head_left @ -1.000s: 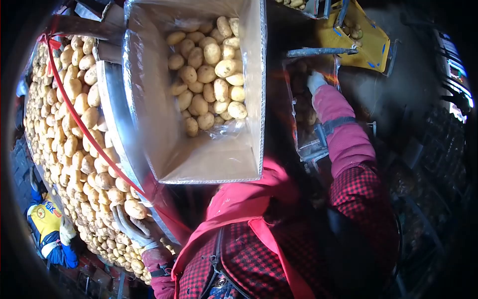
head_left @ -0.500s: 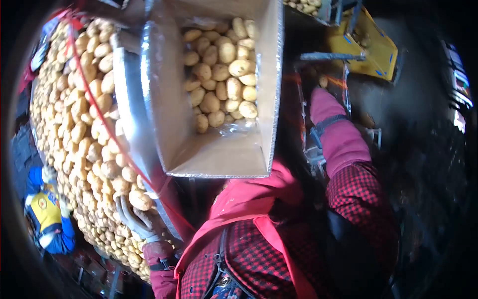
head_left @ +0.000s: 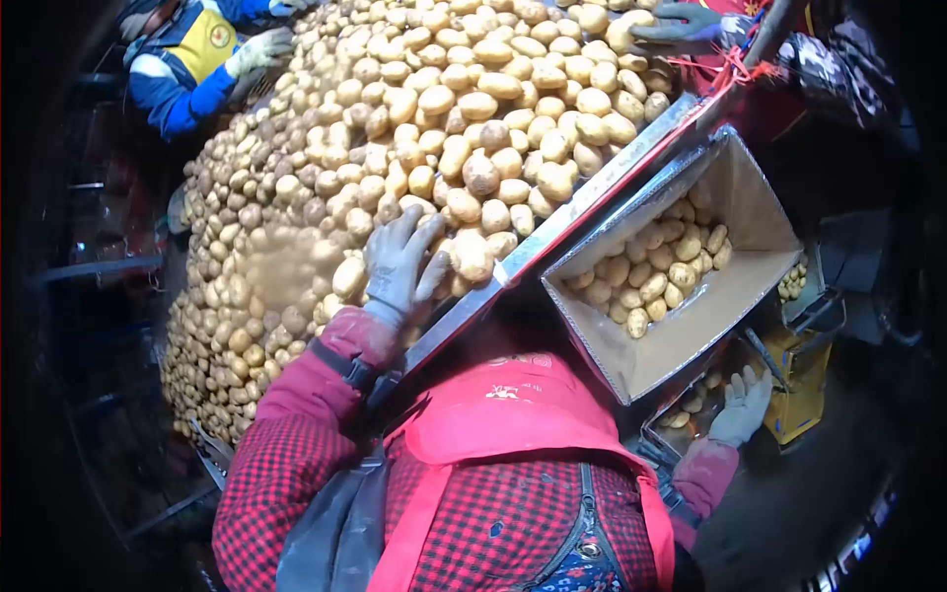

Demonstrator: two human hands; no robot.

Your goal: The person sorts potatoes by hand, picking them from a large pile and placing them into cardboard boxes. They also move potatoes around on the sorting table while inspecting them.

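My left hand (head_left: 400, 261), in a grey glove, lies with fingers spread over a wide heap of potatoes (head_left: 473, 104). A large potato (head_left: 472, 257) sits just beside its thumb. On the other side, my right hand (head_left: 742, 407), gloved in the same grey, is open with its fingers apart and nothing in them. It is above the edge of a low container with a few potatoes (head_left: 692, 400) in it. Between the hands stands a lined cardboard box (head_left: 681, 345), partly filled with potatoes (head_left: 651, 281).
A metal rim (head_left: 562, 222) with a red edge borders the heap beside the box. A yellow bin (head_left: 804, 390) stands at the right. One co-worker's gloved hand (head_left: 261, 51) is at the far left; another co-worker's gloved hand (head_left: 681, 22) touches potatoes at the top.
The view has swung left, bringing the heap to the centre and the box to the right. My right hand, hidden at its fingers before, now shows open. My left hand stays on the heap.
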